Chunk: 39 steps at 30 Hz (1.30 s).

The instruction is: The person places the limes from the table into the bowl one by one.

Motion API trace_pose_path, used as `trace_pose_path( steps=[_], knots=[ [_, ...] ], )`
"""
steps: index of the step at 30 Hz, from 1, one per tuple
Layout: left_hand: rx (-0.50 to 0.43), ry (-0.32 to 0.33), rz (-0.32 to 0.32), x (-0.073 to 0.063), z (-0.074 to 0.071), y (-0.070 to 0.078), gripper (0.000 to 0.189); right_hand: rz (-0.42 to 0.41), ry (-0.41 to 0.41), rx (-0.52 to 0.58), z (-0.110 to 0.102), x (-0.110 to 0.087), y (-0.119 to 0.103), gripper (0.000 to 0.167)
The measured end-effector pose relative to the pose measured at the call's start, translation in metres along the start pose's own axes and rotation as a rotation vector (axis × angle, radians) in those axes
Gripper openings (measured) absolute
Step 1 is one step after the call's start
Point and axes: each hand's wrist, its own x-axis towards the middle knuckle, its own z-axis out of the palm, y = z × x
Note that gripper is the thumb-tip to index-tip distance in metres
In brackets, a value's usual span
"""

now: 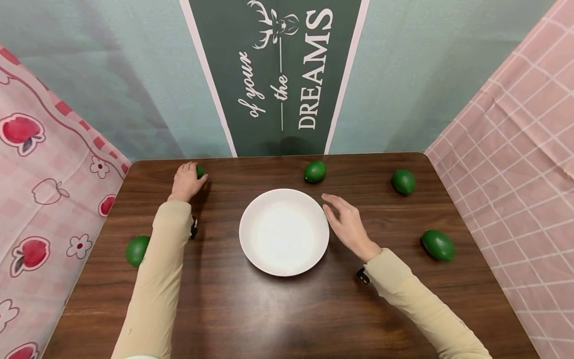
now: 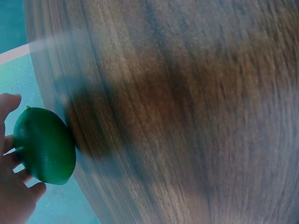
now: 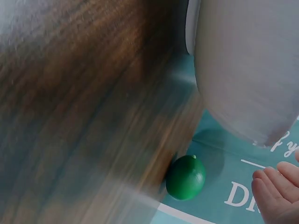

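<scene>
At the back left of the table, my left hand [image 1: 186, 180] reaches over a green lime [image 1: 200, 172]. In the left wrist view the fingers [image 2: 14, 161] are spread behind that lime [image 2: 44, 145], and the thumb stands off to one side of it. A round white bowl [image 1: 284, 232] sits in the middle of the table. My right hand [image 1: 350, 224] hovers by its right rim with fingers loosely extended and holds nothing. Beyond the bowl lies another lime [image 1: 315, 171], seen in the right wrist view too, near the table's back edge.
Two limes lie on the right, one toward the back [image 1: 403, 181] and one nearer [image 1: 438, 245]. A further lime [image 1: 137, 250] is partly covered by my left sleeve. The brown wooden table [image 1: 251, 319] is bordered by hanging cloths at the back and both sides.
</scene>
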Motion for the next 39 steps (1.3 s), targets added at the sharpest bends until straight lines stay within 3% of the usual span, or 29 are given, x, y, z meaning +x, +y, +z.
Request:
trace_pose_path(
  steps=[21, 39],
  knots=[
    [0.018, -0.038, -0.033, -0.004, 0.001, -0.004, 0.06, -0.033, 0.066, 0.02, 0.018, -0.009, -0.002, 0.026],
    [-0.006, -0.102, -0.045, -0.006, 0.004, -0.007, 0.061, -0.002, 0.082, 0.039, 0.027, -0.015, -0.001, 0.026]
  ],
)
